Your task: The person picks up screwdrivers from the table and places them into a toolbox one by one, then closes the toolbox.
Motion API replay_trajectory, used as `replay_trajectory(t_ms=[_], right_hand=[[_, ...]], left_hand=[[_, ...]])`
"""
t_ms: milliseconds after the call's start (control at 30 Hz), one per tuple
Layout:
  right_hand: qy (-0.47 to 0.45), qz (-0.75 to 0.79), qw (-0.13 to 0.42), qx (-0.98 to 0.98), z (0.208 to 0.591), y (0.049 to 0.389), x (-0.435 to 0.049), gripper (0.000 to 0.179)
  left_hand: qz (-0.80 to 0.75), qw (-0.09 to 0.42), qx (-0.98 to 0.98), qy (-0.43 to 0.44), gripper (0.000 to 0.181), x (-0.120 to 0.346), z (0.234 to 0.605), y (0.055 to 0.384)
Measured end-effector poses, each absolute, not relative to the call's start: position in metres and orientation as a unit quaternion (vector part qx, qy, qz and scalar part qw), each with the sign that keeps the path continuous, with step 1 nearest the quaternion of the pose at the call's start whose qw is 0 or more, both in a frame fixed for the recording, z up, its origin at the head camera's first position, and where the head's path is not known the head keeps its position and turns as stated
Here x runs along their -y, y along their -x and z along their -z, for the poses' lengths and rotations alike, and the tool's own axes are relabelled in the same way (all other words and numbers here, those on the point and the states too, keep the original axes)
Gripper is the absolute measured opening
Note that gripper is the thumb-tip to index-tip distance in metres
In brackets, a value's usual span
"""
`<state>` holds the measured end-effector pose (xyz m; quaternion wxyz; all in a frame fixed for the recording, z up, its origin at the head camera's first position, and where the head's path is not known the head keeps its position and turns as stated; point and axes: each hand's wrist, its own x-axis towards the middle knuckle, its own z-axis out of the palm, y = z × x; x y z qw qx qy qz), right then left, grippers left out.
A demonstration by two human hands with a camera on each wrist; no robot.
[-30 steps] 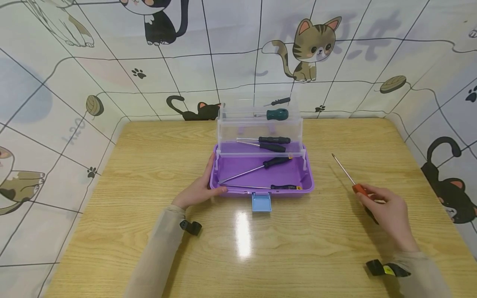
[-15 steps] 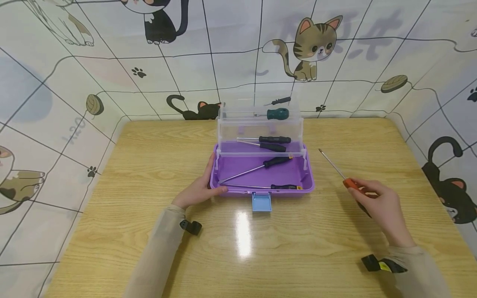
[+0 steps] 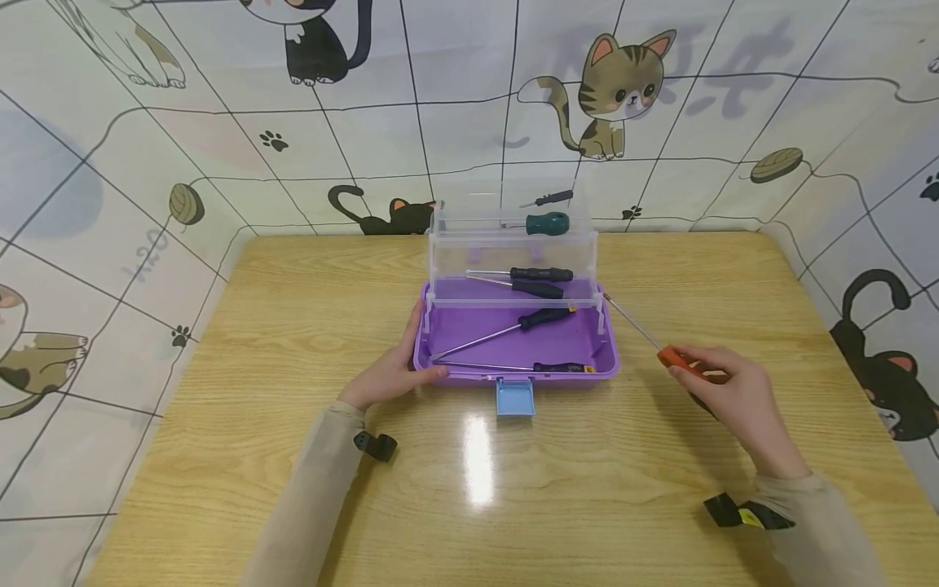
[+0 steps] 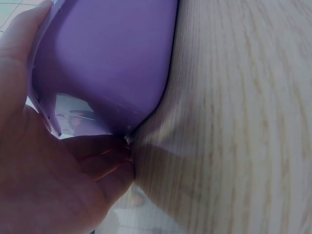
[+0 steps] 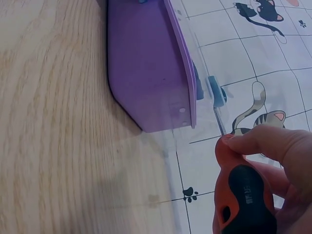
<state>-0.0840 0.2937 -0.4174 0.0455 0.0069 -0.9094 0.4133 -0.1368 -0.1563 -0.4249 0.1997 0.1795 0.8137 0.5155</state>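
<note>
My right hand grips a screwdriver by its red-and-black handle. Its metal shaft points up and left, with the tip close to the right edge of a purple toolbox in the head view; whether they touch I cannot tell. My left hand holds the toolbox's left end, its thumb at the front rim and its fingers against the side. Two black-handled screwdrivers lie in the purple base, one slanted and one along the front. Several more, including a stubby green-handled screwdriver, rest in the clear raised trays.
A light blue latch hangs from the toolbox's front. The wooden table extends on both sides, up to wall sheets printed with cats. A small black camera is strapped to each wrist.
My right hand has moved left with the red-and-black screwdriver, bringing its tip from beside the toolbox to near its right edge. The left hand and the toolbox have stayed in place.
</note>
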Motion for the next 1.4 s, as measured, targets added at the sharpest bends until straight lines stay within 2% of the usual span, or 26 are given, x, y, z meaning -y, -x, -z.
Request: replay_trajectory(t_ms=[567,933,1200,1400], right_hand=[[-0.031,-0.431,0.035,0.901,0.407,0.089,-0.277,0.036],[-0.067,-0.442,0.012,0.894,0.406,0.098,-0.257,0.036],[-0.107,-0.439,0.013,0.892,0.405,0.106,-0.241,0.033],[-0.115,-0.435,0.002,0.893,0.399,0.111,-0.231,0.034]], left_hand=[[-0.507,0.196,-0.819,-0.183,0.107,0.157,0.426,0.139],[-0.508,0.181,-0.823,-0.178,0.11,0.165,0.463,0.15],[-0.517,0.184,-0.814,-0.189,0.11,0.161,0.453,0.146],[-0.519,0.184,-0.813,-0.189,0.109,0.163,0.459,0.148]])
